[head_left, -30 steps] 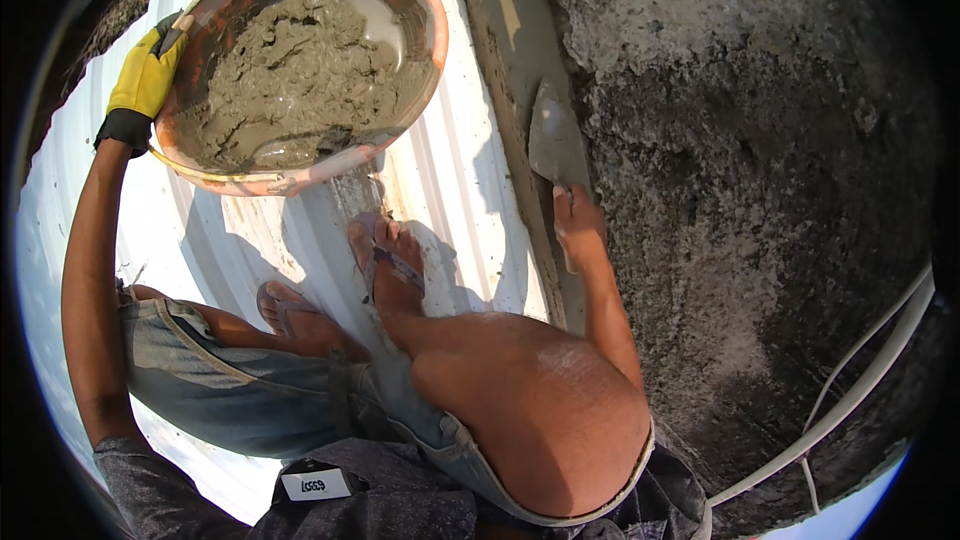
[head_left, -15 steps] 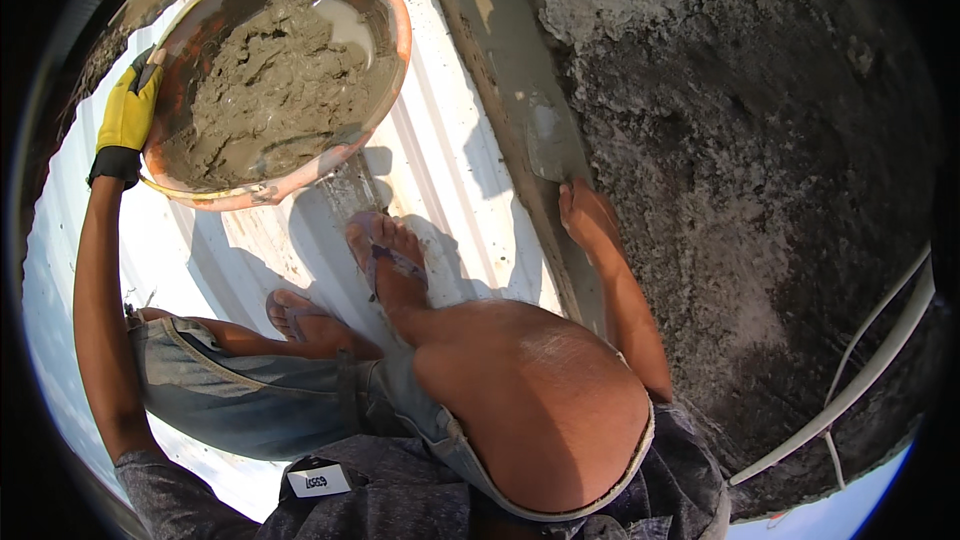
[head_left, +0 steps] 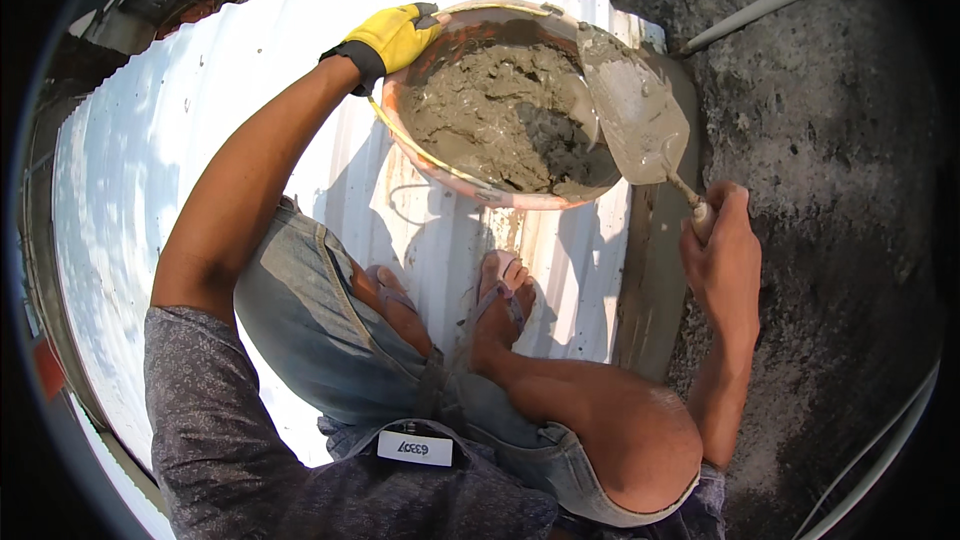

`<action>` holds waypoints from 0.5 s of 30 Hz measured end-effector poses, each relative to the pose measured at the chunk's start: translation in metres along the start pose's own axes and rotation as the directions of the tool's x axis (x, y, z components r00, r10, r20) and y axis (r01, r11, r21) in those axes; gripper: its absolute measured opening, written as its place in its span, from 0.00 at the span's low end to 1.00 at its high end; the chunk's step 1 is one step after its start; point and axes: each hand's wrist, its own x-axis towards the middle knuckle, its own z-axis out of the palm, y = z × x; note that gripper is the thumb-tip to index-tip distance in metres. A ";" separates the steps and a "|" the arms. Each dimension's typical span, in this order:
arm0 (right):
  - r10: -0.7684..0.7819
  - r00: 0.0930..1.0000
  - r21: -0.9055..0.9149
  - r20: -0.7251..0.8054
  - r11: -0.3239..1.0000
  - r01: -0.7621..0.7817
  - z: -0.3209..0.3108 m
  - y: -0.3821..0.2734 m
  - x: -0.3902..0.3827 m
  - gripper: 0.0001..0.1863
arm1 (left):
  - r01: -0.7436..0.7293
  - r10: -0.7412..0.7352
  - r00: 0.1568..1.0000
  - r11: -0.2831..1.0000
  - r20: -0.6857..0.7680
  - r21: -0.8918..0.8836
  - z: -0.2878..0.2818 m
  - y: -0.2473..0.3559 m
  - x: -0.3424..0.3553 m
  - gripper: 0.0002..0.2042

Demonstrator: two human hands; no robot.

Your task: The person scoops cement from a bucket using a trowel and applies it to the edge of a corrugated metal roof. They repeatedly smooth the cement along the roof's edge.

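We have the left hand [head_left: 395, 38], in a yellow glove, closed over the rim of the mortar basin [head_left: 490, 195], which sits on white corrugated sheeting [head_left: 210, 140]. Our bare right hand [head_left: 725, 255] is wrapped round the handle of the pointing trowel [head_left: 640, 110], its blade over the basin's right edge with only a smear on its face. A grey strip [head_left: 648, 300] beside the rough wall [head_left: 820, 240] looks smooth, so we judge some coating done there; plenty of wet mortar [head_left: 490, 110] is left, and we cannot tell how much strip remains
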 end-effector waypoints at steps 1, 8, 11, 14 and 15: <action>-0.126 0.991 -0.204 -0.044 0.972 0.115 -0.010 -0.014 0.032 0.18 | -0.093 0.093 0.995 0.996 -0.042 0.007 -0.006 -0.002 -0.003 0.26; -0.638 0.729 -0.527 0.248 0.542 0.654 -0.012 -0.097 0.130 0.10 | 0.390 -0.266 0.861 0.892 0.434 -0.228 -0.045 -0.005 -0.035 0.25; -0.754 0.638 -0.532 0.159 0.479 0.698 0.021 -0.113 0.139 0.09 | 0.481 -0.308 0.807 0.838 0.503 -0.258 -0.054 -0.004 -0.041 0.24; -0.631 0.696 -0.514 0.342 0.495 0.701 0.036 -0.136 0.133 0.14 | 0.494 -0.318 0.808 0.824 0.496 -0.276 -0.052 -0.002 -0.044 0.26; -0.682 0.642 -0.513 0.350 0.434 0.741 0.045 -0.132 0.131 0.13 | 0.490 -0.317 0.815 0.824 0.485 -0.285 -0.052 0.000 -0.046 0.27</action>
